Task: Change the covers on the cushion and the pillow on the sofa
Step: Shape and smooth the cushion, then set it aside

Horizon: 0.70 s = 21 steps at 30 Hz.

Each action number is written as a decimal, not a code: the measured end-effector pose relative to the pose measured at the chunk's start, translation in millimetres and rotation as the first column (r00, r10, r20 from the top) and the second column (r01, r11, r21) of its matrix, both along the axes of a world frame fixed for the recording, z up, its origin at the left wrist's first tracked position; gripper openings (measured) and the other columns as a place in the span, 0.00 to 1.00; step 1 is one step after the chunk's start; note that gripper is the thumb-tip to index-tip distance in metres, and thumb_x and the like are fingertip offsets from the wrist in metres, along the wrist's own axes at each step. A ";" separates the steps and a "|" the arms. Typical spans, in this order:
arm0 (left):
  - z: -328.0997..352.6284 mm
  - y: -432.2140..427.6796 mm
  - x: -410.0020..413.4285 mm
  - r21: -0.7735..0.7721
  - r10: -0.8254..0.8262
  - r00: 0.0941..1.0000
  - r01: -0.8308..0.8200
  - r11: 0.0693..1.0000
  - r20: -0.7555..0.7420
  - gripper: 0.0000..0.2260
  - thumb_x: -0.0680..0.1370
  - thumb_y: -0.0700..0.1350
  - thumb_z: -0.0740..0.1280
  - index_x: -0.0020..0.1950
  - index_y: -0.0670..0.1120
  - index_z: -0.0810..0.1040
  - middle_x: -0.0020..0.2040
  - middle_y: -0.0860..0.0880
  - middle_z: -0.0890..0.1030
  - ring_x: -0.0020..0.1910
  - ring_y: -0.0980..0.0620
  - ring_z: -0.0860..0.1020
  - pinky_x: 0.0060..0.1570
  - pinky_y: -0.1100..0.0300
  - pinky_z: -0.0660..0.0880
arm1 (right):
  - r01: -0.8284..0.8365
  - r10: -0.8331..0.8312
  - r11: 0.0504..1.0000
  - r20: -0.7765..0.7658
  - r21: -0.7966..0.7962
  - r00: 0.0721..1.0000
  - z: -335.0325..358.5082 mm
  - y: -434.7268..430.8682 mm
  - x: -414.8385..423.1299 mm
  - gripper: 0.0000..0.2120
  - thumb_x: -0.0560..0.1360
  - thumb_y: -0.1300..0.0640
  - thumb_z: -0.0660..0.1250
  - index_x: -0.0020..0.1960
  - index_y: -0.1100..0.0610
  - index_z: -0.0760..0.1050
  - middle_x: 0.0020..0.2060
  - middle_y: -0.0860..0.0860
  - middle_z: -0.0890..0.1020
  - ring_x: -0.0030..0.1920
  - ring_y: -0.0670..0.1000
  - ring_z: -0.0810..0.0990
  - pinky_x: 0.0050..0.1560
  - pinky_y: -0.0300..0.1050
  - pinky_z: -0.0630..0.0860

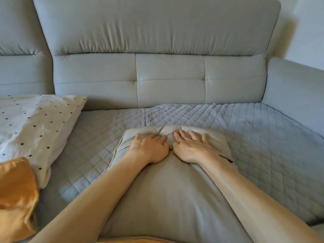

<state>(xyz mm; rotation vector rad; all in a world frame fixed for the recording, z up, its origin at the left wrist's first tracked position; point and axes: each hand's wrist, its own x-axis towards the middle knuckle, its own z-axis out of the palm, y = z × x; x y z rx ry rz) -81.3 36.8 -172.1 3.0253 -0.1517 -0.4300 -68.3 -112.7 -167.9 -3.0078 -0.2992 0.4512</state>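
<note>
Left hand: the left hand (pixel 150 149) is palm down on the far end of the cushion (pixel 166 199), thumb out wide, fingers straight and digging into a pucker in the fabric.
Right hand: the right hand (pixel 191 148) lies flat just beside the left, fingers fanned apart, pressing the same end; nothing is pinched or gripped.
Between the hands: the cover bunches into a soft fold right where the two sets of fingers meet.
Cushion: it's lying on the sofa seat straight ahead, running from the near edge out under both forearms; it's plump, with a smooth grey-beige cover.
Cushion edge: there's pale piping (pixel 115 149) down the left side and a dark zip pull (pixel 228 160) at the right, just by the right wrist.
Pillow: the pillow (pixel 35 123) is off to the left on the seat, in crumpled white cloth scattered with small dark dots, one corner against the backrest.
Orange cloth: mustard-orange cloth (pixel 15 199) sits bunched at the lower left, touching the pillow's near end.
Seat: a grey quilted throw (pixel 263 137) with diamond stitching, wrinkled near the back.
Sofa: the sofa has a grey backrest (pixel 157 32) with gathered folds on top and tufted panels below; the armrest (pixel 294 81) is to the right.
</note>
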 end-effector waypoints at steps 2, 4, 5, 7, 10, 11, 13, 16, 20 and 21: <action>1.5 -1.1 0.8 -0.002 -0.001 1.000 0.002 1.000 0.023 0.25 0.83 0.56 0.43 0.79 0.56 0.58 0.79 0.54 0.59 0.78 0.52 0.57 0.75 0.42 0.51 | 0.001 -0.001 0.999 0.010 0.039 1.000 -0.1 0.1 -0.6 0.28 0.81 0.46 0.41 0.80 0.47 0.49 0.81 0.45 0.47 0.80 0.54 0.43 0.74 0.68 0.37; 9.7 -3.3 -13.4 -0.013 0.017 0.999 -0.017 1.000 0.039 0.24 0.82 0.57 0.44 0.76 0.58 0.66 0.76 0.50 0.67 0.74 0.47 0.65 0.72 0.44 0.57 | -0.014 0.012 0.998 0.036 0.055 0.999 4.0 -1.0 -12.0 0.27 0.80 0.45 0.41 0.77 0.46 0.60 0.79 0.47 0.57 0.79 0.55 0.53 0.74 0.67 0.44; 15.0 -4.3 -24.2 -0.003 0.022 0.999 -0.022 1.000 0.046 0.25 0.81 0.58 0.44 0.73 0.58 0.70 0.74 0.48 0.70 0.72 0.45 0.68 0.70 0.45 0.59 | -0.015 0.011 0.998 0.061 0.054 0.998 7.0 -2.2 -21.2 0.28 0.79 0.44 0.41 0.73 0.46 0.68 0.77 0.49 0.64 0.76 0.56 0.60 0.72 0.65 0.51; 22.1 -6.0 -47.8 0.004 0.009 0.998 -0.009 1.000 0.063 0.25 0.81 0.59 0.45 0.66 0.56 0.77 0.69 0.46 0.76 0.67 0.43 0.72 0.67 0.47 0.62 | 0.001 -0.004 0.999 0.091 0.036 0.996 12.5 -5.9 -42.6 0.30 0.76 0.43 0.43 0.63 0.51 0.77 0.69 0.55 0.75 0.68 0.57 0.71 0.66 0.59 0.61; 21.3 -10.0 -85.1 0.027 -0.051 0.990 0.048 0.998 0.131 0.25 0.81 0.58 0.47 0.55 0.52 0.82 0.62 0.47 0.80 0.62 0.46 0.76 0.62 0.50 0.65 | 0.015 -0.018 1.000 0.120 0.024 0.993 12.5 -15.0 -78.1 0.29 0.76 0.41 0.46 0.57 0.53 0.80 0.63 0.57 0.79 0.64 0.58 0.75 0.59 0.55 0.65; 18.9 -11.8 -95.3 0.061 -0.084 0.983 0.075 0.995 0.165 0.25 0.81 0.58 0.46 0.55 0.52 0.82 0.61 0.48 0.81 0.62 0.47 0.76 0.62 0.50 0.64 | -0.003 0.000 1.000 0.134 0.016 0.991 11.6 -17.7 -87.5 0.28 0.77 0.42 0.45 0.57 0.53 0.80 0.63 0.56 0.79 0.64 0.58 0.75 0.60 0.56 0.64; 12.5 -14.2 -102.9 0.091 -0.115 0.978 0.100 0.991 0.174 0.26 0.81 0.58 0.43 0.61 0.55 0.79 0.65 0.51 0.79 0.65 0.50 0.74 0.65 0.51 0.62 | -0.047 0.047 0.999 0.097 -0.005 0.994 8.5 -19.9 -94.4 0.28 0.78 0.44 0.42 0.63 0.50 0.76 0.69 0.52 0.75 0.69 0.56 0.70 0.65 0.59 0.61; 12.2 -14.1 -82.2 0.034 -0.059 0.996 0.057 0.998 0.060 0.24 0.83 0.55 0.43 0.78 0.55 0.61 0.78 0.55 0.61 0.78 0.54 0.57 0.75 0.46 0.47 | -0.023 0.023 0.998 -0.001 0.052 1.000 4.7 -17.4 -80.0 0.28 0.81 0.47 0.40 0.79 0.47 0.56 0.80 0.45 0.54 0.79 0.52 0.48 0.75 0.63 0.40; 26.0 -13.2 -73.4 -0.058 -0.005 0.997 0.009 0.998 0.081 0.24 0.83 0.55 0.45 0.80 0.54 0.57 0.80 0.55 0.58 0.78 0.53 0.54 0.75 0.44 0.44 | -0.041 0.025 0.993 0.150 0.109 0.988 7.2 -19.4 -76.0 0.27 0.82 0.46 0.41 0.81 0.47 0.48 0.80 0.43 0.49 0.80 0.49 0.42 0.76 0.62 0.36; 30.2 -11.9 -78.2 -0.110 -0.005 0.994 0.017 0.994 0.108 0.23 0.83 0.55 0.47 0.79 0.55 0.59 0.79 0.55 0.60 0.78 0.52 0.56 0.75 0.45 0.45 | -0.053 0.019 0.984 0.194 0.168 0.981 6.7 -22.7 -79.7 0.27 0.82 0.45 0.43 0.81 0.46 0.51 0.80 0.43 0.52 0.80 0.49 0.45 0.76 0.61 0.38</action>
